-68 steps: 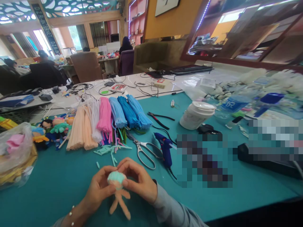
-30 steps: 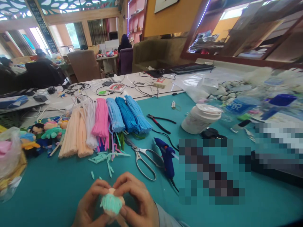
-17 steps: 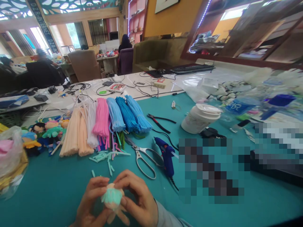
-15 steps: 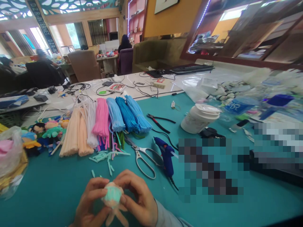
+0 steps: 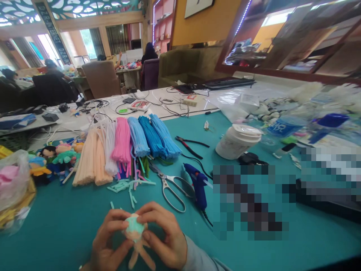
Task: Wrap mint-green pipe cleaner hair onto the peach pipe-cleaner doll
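A small doll [image 5: 135, 229] made of pipe cleaners, with a mint-green patch on a peach body and peach legs hanging down, is pinched between both hands just over the table. My left hand [image 5: 108, 241] is closed on its left side, thumb below and fingers above. On the other side my right hand [image 5: 166, 235] grips it between thumb and fingertips. Short mint-green pipe cleaner pieces [image 5: 132, 186] lie scattered beyond the hands. Silver-handled scissors [image 5: 173, 192] and a blue glue gun [image 5: 199, 186] rest to the right.
Bundles of peach [image 5: 87, 158], pink [image 5: 121, 139] and blue pipe cleaners [image 5: 163, 139] lie at the back. Finished dolls [image 5: 60, 156] and a plastic bag [image 5: 14, 180] are at left. Red-handled pliers [image 5: 190, 146] and a white tub [image 5: 238, 141] stand right. Part of the table is pixelated.
Both hands keep hold of the doll; it has turned slightly, and its legs show more clearly. In the background a person's arm is now raised.
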{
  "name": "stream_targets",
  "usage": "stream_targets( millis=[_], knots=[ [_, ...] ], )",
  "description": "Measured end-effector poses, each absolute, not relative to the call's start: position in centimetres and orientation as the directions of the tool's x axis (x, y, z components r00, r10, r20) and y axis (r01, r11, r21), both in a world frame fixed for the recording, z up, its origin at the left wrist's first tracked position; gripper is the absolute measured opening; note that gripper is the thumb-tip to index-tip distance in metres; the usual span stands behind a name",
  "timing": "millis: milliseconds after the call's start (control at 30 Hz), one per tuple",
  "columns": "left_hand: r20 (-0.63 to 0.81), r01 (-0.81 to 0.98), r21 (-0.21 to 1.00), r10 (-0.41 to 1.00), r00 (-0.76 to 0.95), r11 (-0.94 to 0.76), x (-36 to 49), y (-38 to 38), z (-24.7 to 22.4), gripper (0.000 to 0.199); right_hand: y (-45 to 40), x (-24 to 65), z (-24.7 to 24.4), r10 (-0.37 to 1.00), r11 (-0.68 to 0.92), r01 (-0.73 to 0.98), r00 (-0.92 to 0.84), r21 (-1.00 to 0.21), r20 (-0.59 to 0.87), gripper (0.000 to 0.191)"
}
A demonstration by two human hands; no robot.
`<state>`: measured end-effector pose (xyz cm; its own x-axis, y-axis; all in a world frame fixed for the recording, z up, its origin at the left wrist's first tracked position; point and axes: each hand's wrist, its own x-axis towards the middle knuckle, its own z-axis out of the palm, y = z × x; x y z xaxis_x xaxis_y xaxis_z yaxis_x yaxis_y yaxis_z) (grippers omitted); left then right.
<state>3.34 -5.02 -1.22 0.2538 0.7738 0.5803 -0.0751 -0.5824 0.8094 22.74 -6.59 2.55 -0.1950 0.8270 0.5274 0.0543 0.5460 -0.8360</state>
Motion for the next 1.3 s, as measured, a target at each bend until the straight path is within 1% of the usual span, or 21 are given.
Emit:
stream_targets(
  millis=[67, 167, 267, 367, 467, 567, 633, 733, 800, 900, 1000, 1233, 1300],
  knots=[
    [0.568, -0.063, 0.818, 0.785, 0.247, -0.572, 3.7, -5.2, -0.9, 0.039, -6.5, 22.8, 2.7, 0.856, 0.483, -0.003, -0.209, -0.876, 0.473, 0.024],
    [0.588, -0.078, 0.807, 0.784, 0.199, -0.586, 4.4, -5.4, -0.3, 0.039, -6.3, 23.1, 2.7, 0.909, 0.297, -0.169, -0.252, -0.94, 0.333, 0.036],
    [0.625, -0.101, 0.78, 0.762, 0.168, -0.618, 4.9, -5.5, 0.1, 0.037, -5.9, 23.4, 2.7, 0.917, 0.13, -0.322, -0.32, -0.938, 0.237, 0.04],
    [0.634, -0.105, 0.772, 0.747, 0.202, -0.627, 5.2, -5.6, 0.2, 0.039, -5.6, 23.6, 2.8, 0.904, 0.056, -0.389, -0.372, -0.92, 0.212, 0.037],
    [0.631, -0.082, 0.772, 0.744, 0.221, -0.63, 5.2, -5.7, 0.4, 0.038, -5.5, 23.7, 3.0, 0.902, 0.039, -0.394, -0.382, -0.918, 0.203, 0.033],
    [0.622, -0.05, 0.777, 0.751, 0.221, -0.628, 5.3, -5.8, 0.7, 0.034, -5.5, 23.9, 3.1, 0.903, 0.036, -0.372, -0.387, -0.928, 0.19, 0.031],
    [0.619, -0.026, 0.776, 0.753, 0.223, -0.63, 5.4, -5.8, 0.9, 0.035, -5.5, 23.9, 3.2, 0.903, 0.039, -0.352, -0.389, -0.935, 0.184, 0.03],
    [0.634, 0.013, 0.754, 0.732, 0.248, -0.657, 5.4, -5.6, 1.0, 0.035, -5.4, 24.0, 3.3, 0.908, 0.034, -0.328, -0.386, -0.944, 0.166, 0.03],
    [0.665, 0.031, 0.719, 0.7, 0.261, -0.694, 5.5, -5.4, 1.1, 0.029, -5.4, 24.1, 3.3, 0.911, 0.022, -0.325, -0.383, -0.946, 0.153, 0.031],
    [0.716, 0.043, 0.661, 0.648, 0.259, -0.749, 5.7, -5.2, 1.2, 0.022, -5.4, 24.0, 3.2, 0.914, 0.011, -0.34, -0.377, -0.94, 0.147, 0.031],
    [0.735, 0.053, 0.635, 0.623, 0.266, -0.771, 5.8, -5.2, 1.6, 0.02, -5.4, 23.9, 3.0, 0.916, 0.012, -0.37, -0.369, -0.929, 0.159, 0.027],
    [0.728, 0.047, 0.631, 0.612, 0.31, -0.774, 5.7, -5.2, 2.0, 0.02, -5.3, 23.6, 2.3, 0.904, -0.009, -0.457, -0.385, -0.89, 0.188, 0.018],
    [0.728, 0.048, 0.629, 0.61, 0.314, -0.776, 5.6, -5.2, 2.0, 0.021, -5.4, 23.6, 2.3, 0.9, -0.002, -0.458, -0.388, -0.889, 0.197, 0.018]
  ],
)
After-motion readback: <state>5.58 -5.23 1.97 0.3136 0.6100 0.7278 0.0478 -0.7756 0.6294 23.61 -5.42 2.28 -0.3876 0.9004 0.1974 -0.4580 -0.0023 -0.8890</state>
